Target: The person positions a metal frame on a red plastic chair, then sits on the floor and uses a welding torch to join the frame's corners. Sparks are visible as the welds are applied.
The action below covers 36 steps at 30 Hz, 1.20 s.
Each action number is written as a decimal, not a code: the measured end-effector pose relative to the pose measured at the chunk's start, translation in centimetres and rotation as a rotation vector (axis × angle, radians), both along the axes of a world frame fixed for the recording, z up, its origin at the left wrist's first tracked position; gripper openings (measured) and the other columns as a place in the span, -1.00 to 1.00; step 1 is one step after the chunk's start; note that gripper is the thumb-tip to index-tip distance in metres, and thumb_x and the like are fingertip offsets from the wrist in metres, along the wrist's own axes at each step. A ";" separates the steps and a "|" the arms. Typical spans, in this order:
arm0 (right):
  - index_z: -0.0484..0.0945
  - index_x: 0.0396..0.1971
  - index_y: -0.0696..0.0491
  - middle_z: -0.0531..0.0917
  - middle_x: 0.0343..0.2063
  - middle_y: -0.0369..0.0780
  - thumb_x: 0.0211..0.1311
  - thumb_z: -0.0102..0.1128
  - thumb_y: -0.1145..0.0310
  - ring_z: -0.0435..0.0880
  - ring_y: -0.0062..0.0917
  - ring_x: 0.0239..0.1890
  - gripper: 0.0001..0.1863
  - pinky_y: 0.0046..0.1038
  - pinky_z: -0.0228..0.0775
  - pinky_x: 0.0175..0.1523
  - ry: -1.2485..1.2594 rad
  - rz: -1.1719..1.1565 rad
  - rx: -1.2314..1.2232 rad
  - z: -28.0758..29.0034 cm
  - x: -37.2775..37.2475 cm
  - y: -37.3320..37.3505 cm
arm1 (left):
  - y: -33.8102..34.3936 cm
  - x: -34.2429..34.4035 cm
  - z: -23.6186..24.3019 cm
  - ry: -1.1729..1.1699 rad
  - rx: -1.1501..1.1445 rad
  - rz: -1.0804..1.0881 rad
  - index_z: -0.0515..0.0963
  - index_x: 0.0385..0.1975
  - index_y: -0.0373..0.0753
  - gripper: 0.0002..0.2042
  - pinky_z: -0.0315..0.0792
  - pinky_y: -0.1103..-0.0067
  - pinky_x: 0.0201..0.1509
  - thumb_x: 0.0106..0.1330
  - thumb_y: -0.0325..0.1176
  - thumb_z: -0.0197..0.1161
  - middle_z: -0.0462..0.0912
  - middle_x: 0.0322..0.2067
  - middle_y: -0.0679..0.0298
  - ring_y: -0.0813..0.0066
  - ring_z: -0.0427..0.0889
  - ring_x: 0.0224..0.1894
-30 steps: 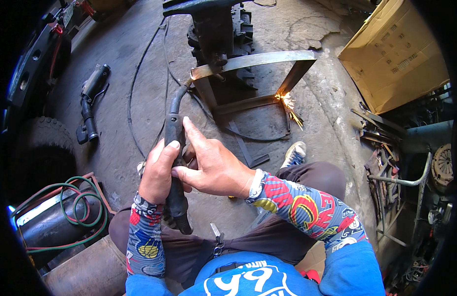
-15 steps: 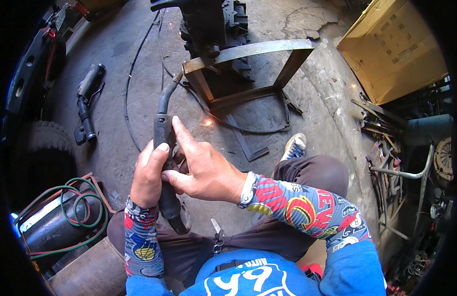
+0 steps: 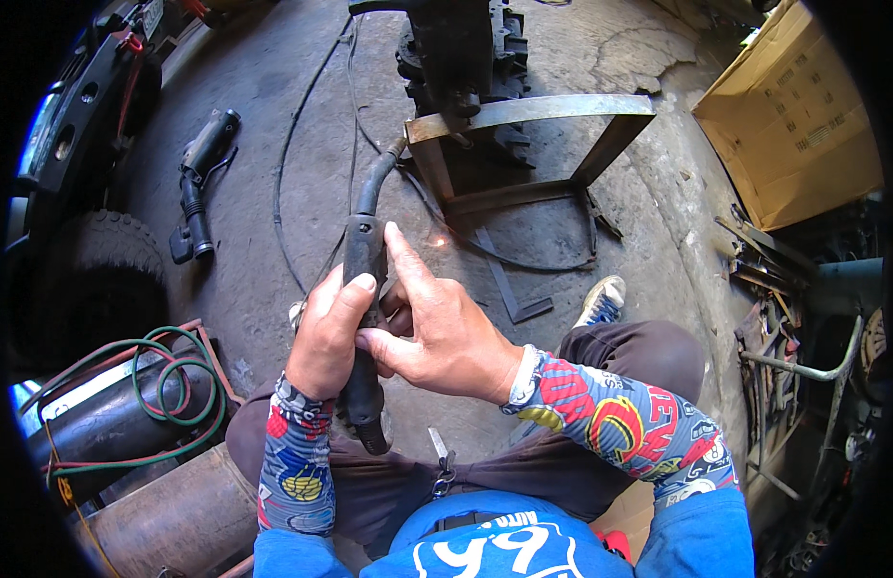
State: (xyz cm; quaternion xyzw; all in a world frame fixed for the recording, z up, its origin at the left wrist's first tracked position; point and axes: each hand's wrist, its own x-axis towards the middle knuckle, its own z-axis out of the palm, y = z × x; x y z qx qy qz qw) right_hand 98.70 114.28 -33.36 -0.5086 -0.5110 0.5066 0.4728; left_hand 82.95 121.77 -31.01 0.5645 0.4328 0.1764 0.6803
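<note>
My left hand grips the black handle of a welding torch, which points away from me toward a flat steel frame. My right hand rests against the same handle, index finger stretched along its side and thumb below. The torch's curved neck reaches the frame's near left corner. A small orange spark glows on the floor just right of the torch. The torch's rear end sticks out below my left hand, over my lap.
A black machine block stands behind the frame. A second black tool lies on the concrete floor at left, with cables looping between. Gas cylinders with green and red hoses sit at lower left. A cardboard box is at upper right, metal scrap at right.
Bright sparks at the frame's right corner have died to a faint glow near the torch. Both hands stay on the torch handle; the view has shifted so the frame sits further right.
</note>
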 end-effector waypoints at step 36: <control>-0.21 0.53 0.34 0.73 -0.33 0.00 0.21 0.39 0.45 0.82 -0.36 -0.33 0.08 -0.39 0.64 -0.18 -0.017 -0.023 -0.050 -0.2 -0.1 0.3 | 0.3 0.2 -0.6 -0.024 -0.114 0.005 0.36 0.18 -0.33 -0.53 0.56 0.62 -0.59 0.52 -0.05 0.01 0.59 -0.30 0.17 0.50 0.65 -0.56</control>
